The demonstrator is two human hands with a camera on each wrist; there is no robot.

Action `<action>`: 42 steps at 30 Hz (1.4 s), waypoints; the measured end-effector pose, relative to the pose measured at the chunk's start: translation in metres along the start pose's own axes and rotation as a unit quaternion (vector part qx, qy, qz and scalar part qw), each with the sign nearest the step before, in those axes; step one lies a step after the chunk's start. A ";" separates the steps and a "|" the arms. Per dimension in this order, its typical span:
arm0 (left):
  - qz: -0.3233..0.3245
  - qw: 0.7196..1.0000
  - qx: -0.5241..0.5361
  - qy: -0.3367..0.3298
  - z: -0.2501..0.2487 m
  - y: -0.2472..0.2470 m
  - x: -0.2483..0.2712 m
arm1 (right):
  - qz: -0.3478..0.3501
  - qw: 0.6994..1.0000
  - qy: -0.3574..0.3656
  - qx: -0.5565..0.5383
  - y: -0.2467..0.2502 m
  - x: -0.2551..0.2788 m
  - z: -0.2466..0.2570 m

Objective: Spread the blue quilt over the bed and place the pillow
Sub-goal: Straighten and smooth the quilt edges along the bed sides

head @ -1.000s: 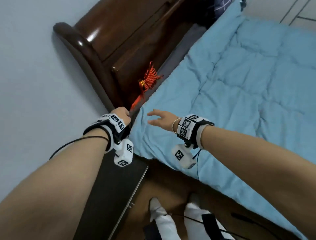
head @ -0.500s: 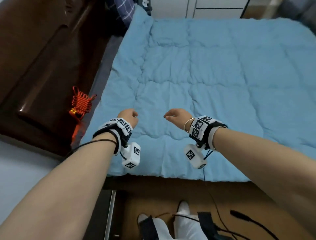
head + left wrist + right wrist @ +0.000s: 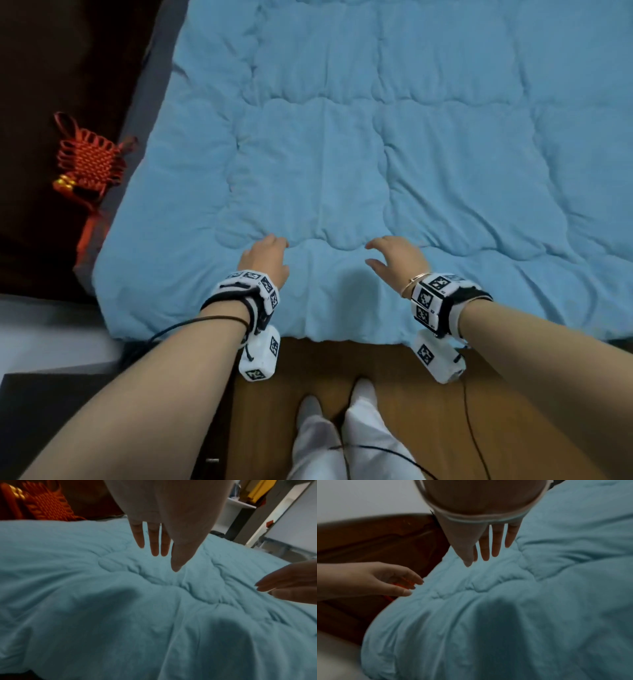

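Note:
The blue quilt [image 3: 376, 154] lies spread over the bed, puffy and wrinkled, its near edge hanging over the bed's side. My left hand [image 3: 265, 257] hovers palm down just above the quilt near that edge, fingers [image 3: 155, 543] straight and holding nothing. My right hand [image 3: 394, 258] hovers beside it, a hand's width to the right, fingers [image 3: 494, 543] straight and slightly spread, also empty. Each hand shows in the other's wrist view, low over the quilt [image 3: 120, 608] [image 3: 505, 615]. No pillow is in view.
A dark wooden headboard [image 3: 68, 68] stands at the left with a red knot ornament [image 3: 90, 161] hanging on it. The wooden floor [image 3: 445, 394] and my feet [image 3: 359, 394] are below. A dark bedside cabinet [image 3: 51, 411] sits at bottom left. Cables trail from both wrists.
The view swung from the headboard corner to the quilt's near side. Both hands moved right along the edge, and the left hand went from curled at the corner to flat and open.

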State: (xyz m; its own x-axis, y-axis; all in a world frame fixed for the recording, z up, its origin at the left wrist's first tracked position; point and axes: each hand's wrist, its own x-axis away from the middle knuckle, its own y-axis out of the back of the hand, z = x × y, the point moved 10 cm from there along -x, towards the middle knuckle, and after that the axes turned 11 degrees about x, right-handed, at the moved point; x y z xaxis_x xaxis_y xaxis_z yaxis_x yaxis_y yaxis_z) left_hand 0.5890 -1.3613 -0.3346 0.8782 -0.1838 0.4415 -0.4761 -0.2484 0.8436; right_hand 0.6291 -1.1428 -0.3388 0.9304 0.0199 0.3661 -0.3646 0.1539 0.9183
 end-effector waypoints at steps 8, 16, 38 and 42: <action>0.052 0.994 -0.095 -0.028 0.043 -0.109 -0.045 | 0.013 0.991 -0.036 0.128 -0.128 -0.034 -0.015; 0.021 0.981 -0.173 -0.082 0.032 -0.117 -0.037 | -0.067 0.991 -0.006 0.113 -0.124 -0.001 -0.006; 0.012 0.961 -0.157 -0.226 -0.319 -0.227 -0.046 | -0.083 0.981 -0.098 0.143 -0.086 0.050 -0.327; 0.032 0.950 -0.247 -0.188 -0.330 -0.234 -0.038 | -0.090 0.984 -0.014 0.151 -0.091 0.061 -0.314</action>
State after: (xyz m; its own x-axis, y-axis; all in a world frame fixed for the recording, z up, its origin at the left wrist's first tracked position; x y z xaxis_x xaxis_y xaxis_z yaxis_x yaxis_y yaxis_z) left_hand 0.6821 -0.9824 -0.4481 0.7258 -0.5332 0.4346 -0.3675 0.2336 0.9002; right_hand 0.7309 -0.8454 -0.4474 0.9812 -0.0096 0.1929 -0.1921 -0.1485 0.9701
